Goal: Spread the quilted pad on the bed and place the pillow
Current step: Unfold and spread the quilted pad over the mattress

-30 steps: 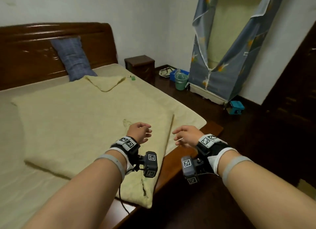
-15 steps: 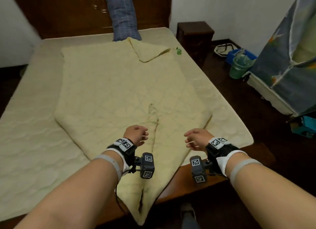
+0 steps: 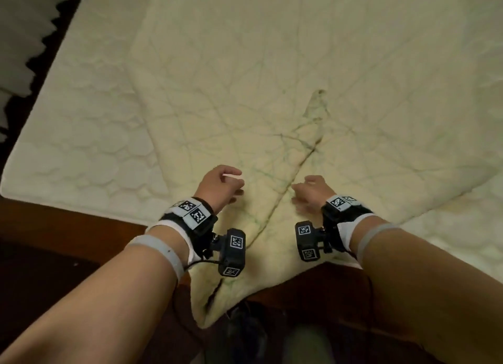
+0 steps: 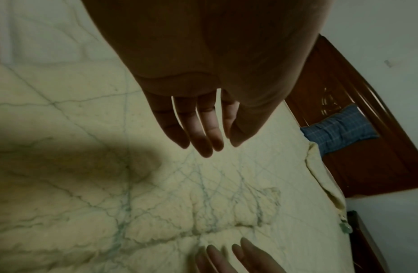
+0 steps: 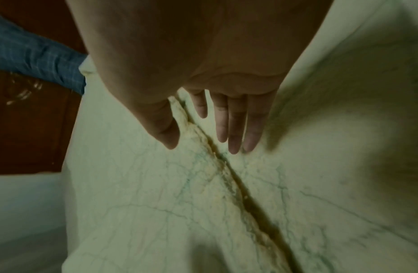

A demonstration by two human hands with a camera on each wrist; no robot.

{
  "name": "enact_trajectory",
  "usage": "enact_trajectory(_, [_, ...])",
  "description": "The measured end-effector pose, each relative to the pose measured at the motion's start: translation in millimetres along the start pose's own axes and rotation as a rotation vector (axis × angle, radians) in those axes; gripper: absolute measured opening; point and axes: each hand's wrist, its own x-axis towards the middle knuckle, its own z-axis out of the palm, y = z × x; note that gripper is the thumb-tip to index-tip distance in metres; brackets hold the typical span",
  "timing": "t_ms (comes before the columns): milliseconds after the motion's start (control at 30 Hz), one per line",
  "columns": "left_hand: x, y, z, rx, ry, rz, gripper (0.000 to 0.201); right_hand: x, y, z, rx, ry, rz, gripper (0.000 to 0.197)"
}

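The pale yellow quilted pad (image 3: 245,72) lies askew on the bed, one corner hanging over the foot edge, with a folded seam (image 3: 304,157) running between my hands. My left hand (image 3: 223,185) hovers just above the pad left of the seam, fingers relaxed and holding nothing; the left wrist view shows its fingers (image 4: 203,133) straight over the quilt (image 4: 110,184). My right hand (image 3: 309,191) hovers right of the seam, fingers (image 5: 236,129) loosely extended above the fold (image 5: 226,166). The blue checked pillow (image 4: 339,127) (image 5: 35,61) leans against the headboard.
The white mattress (image 3: 89,135) shows left and right of the pad. The dark wooden foot board (image 3: 68,222) runs below my wrists. The brown headboard (image 4: 366,166) stands at the far end. Dark floor (image 3: 24,295) lies beside the bed.
My view has tipped down and closer onto the foot of the bed. Both hands have moved forward and nearer each other over the fold in the pad.
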Motion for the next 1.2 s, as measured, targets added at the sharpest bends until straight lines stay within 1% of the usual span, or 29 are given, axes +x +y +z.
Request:
enact_trajectory(133, [19.3,-28.3,-6.0,-0.068,0.040,-0.023,0.041,32.2,-13.7,23.9,-0.162,0.051,-0.050,0.091])
enact_trajectory(200, [23.2,-35.0,-9.5,-0.120,0.041,-0.044,0.052,44.1,-21.6,39.4,-0.143,0.037,-0.106,0.100])
enact_trajectory(233, [23.5,-37.1,-12.7,-0.154,0.047,-0.061,0.059,45.1,-26.2,48.1,-0.145,0.018,-0.138,0.101])
enact_trajectory(300, [20.6,-34.8,-24.8,-0.227,0.063,-0.113,0.075,31.2,-39.9,69.0,-0.234,-0.066,-0.276,0.089])
enact_trajectory(333, [16.5,-30.4,-33.0,-0.256,0.060,-0.133,0.084,13.7,-47.8,80.7,-0.303,-0.131,-0.372,0.081])
enact_trajectory(367, [11.6,-24.1,-42.5,-0.282,0.055,-0.138,0.091,-4.3,-55.3,93.8,-0.379,-0.202,-0.453,0.078])
enact_trajectory(400, [6.4,-15.6,-53.7,-0.314,0.046,-0.130,0.092,-23.5,-62.5,107.8,-0.464,-0.293,-0.541,0.080])
enact_trajectory(433, [1.3,-6.4,-65.4,-0.343,0.036,-0.109,0.086,-38.2,-68.8,120.4,-0.567,-0.380,-0.606,0.082])
enact_trajectory(500, [-8.6,5.7,-92.1,-0.392,0.081,-0.066,0.057,-62.1,-80.1,147.1,-0.762,-0.532,-0.710,0.079])
enact_trajectory(533, [-12.1,6.2,-107.2,-0.414,0.157,-0.055,0.044,-70.6,-86.0,160.3,-0.778,-0.583,-0.725,0.075])
enact_trajectory(567, [-15.9,3.3,-123.5,-0.433,0.265,-0.054,0.035,-80.7,-92.9,173.7,-0.731,-0.612,-0.709,0.071])
enact_trajectory(633, [-26.4,-9.7,-158.9,-0.452,0.447,-0.070,0.026,-96.6,-102.7,199.5,-0.597,-0.605,-0.662,0.054])
enact_trajectory(700, [-39.8,-26.4,-194.0,-0.417,0.526,-0.090,0.023,-107.0,-106.8,224.4,-0.553,-0.547,-0.635,0.033])
enact_trajectory(767, [-51.7,-50.5,-229.4,-0.405,0.573,-0.117,0.020,-116.8,-104.9,252.4,-0.566,-0.496,-0.630,0.019])
enact_trajectory(833, [-65.9,-75.9,-266.8,-0.428,0.652,-0.123,0.021,-125.4,-98.1,287.2,-0.590,-0.477,-0.624,0.013])
enact_trajectory(933, [-87.2,-124.5,-322.6,-0.466,0.773,-0.150,0.031,-131.9,-77.0,348.3,-0.659,-0.446,-0.631,0.009])
enact_trajectory(1000, [-102.6,-164.4,-357.5,-0.480,0.849,-0.223,0.036,-132.4,-57.0,392.4,-0.697,-0.422,-0.623,0.010])
enact_trajectory(1033, [-107.2,-186.5,-373.6,-0.507,0.874,-0.277,0.035,-133.0,-46.7,413.6,-0.721,-0.429,-0.617,0.010])
enact_trajectory(1067, [-109.0,-213.4,-388.7,-0.545,0.886,-0.327,0.030,-133.1,-35.3,432.9,-0.750,-0.442,-0.604,0.010])
enact_trajectory(1133, [-113.1,-258.0,-409.3,-0.673,0.849,-0.405,0.016,-132.7,-12.7,463.1,-0.816,-0.472,-0.560,0.009])
enact_trajectory(1200, [-115.1,-280.9,-415.8,-0.831,0.792,-0.448,0.010,-132.9,5.6,479.2,-0.884,-0.512,-0.508,0.007])
